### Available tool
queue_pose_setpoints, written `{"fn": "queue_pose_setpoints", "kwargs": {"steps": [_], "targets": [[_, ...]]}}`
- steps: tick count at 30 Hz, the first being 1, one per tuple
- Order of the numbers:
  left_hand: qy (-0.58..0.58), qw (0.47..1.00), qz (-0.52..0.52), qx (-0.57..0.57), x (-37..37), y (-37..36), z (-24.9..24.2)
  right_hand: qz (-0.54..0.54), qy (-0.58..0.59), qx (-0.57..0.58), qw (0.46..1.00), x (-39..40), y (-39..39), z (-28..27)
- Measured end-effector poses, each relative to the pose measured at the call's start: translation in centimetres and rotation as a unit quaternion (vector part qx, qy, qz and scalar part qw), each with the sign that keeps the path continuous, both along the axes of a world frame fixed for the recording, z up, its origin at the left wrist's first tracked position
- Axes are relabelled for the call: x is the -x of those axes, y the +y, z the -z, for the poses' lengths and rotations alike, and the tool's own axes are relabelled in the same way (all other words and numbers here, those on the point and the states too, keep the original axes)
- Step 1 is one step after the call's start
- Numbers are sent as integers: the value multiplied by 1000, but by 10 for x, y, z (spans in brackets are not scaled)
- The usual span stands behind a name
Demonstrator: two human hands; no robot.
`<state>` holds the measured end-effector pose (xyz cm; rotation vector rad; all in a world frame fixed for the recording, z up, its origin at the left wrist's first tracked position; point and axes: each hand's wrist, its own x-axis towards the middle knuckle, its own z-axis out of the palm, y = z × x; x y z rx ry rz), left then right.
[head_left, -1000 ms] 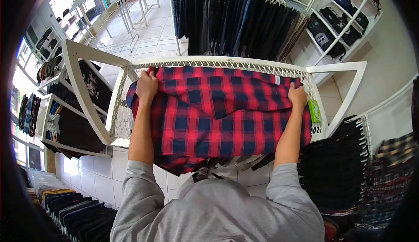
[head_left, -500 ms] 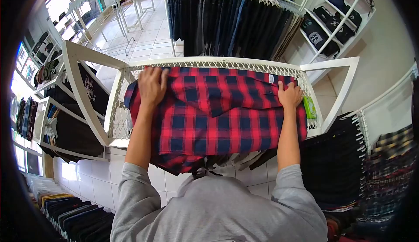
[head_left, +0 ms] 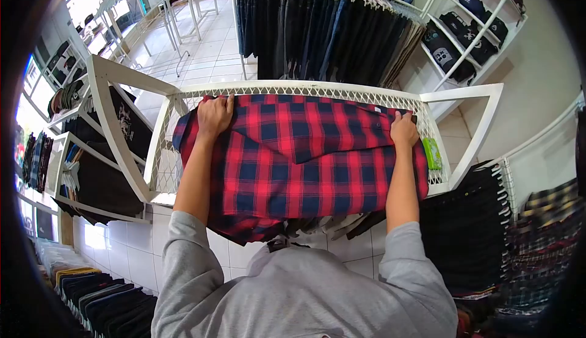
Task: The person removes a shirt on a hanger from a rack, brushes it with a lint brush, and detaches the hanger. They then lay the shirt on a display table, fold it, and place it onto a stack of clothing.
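A red and navy plaid shirt (head_left: 317,182) lies partly folded across a white wire-mesh rack (head_left: 299,85), its lower edge hanging over the near side. At the shirt's far left corner my left hand (head_left: 213,118) is closed, fingers curled into the fabric. My right hand (head_left: 403,130) pinches the far right part, beside a small white label (head_left: 378,110). The fingertips of both hands are partly hidden by folded cloth. Just right of the shirt, on the mesh, sits a bright green packet (head_left: 433,154).
Behind the rack, dark trousers (head_left: 323,33) hang from a rail. Caps (head_left: 448,51) fill shelves at the upper right. More dark garments (head_left: 470,228) hang at the right, plaid shirts (head_left: 543,240) beyond them. Clothes (head_left: 110,295) on hangers line the lower left.
Both hands have curled their fingers more tightly into the shirt's far edge. The edge by the right hand has folded over slightly, so less of the label shows.
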<state>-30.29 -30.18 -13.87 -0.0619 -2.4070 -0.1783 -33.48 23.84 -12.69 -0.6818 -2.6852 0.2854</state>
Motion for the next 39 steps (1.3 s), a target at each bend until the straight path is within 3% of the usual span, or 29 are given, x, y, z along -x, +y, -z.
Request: {"fn": "queue_pose_setpoints", "kwargs": {"steps": [6,8,10,11,14,15,17,18,21,27,29,31,32,34,36,39], "targets": [[41,997,11,65,31,-30,32,5,-24,5,1000,-7,-4,-5],[80,995,-4,67,21,-12,13,6,-30,4,1000,-10,-9,-15],[44,997,-64,29,1,17,-29,-2,35,-161,986,-16,-15,-24],[46,996,-64,31,-7,33,-47,-1,37,-160,986,-15,-23,-35],[8,998,-39,-41,-28,71,-57,-104,112,-145,978,-14,-54,-44],[-21,997,-70,-11,-28,77,-48,-130,39,-96,986,-14,-65,-44],[-106,989,-103,27,-20,61,-12,-130,14,-91,987,-9,-66,-2],[-107,988,-107,27,-21,56,-9,-113,-43,-12,993,-16,-68,-2],[-161,979,-128,-7,-16,49,-4,-47,-97,-26,994,-21,-66,-10],[-242,961,-115,-68,-1,37,-7,-43,-101,-16,994,-17,-66,-8],[-238,964,-110,-52,-5,27,-13,-44,-112,-6,993,-12,-63,-6],[-165,968,38,-183,-15,12,-20,-75,-106,26,991,-13,-48,-7],[-131,980,6,-152,-29,9,-22,-102,-99,60,988,-10,-44,-9],[-79,987,-18,-135,-87,13,-41,-153,20,89,984,-49,-35,-27],[-36,972,-27,-231,-166,36,-65,-217,200,120,948,-112,-29,-40],[94,941,-161,-282,-249,69,-45,-149,300,114,935,-195,-13,-15]]}}
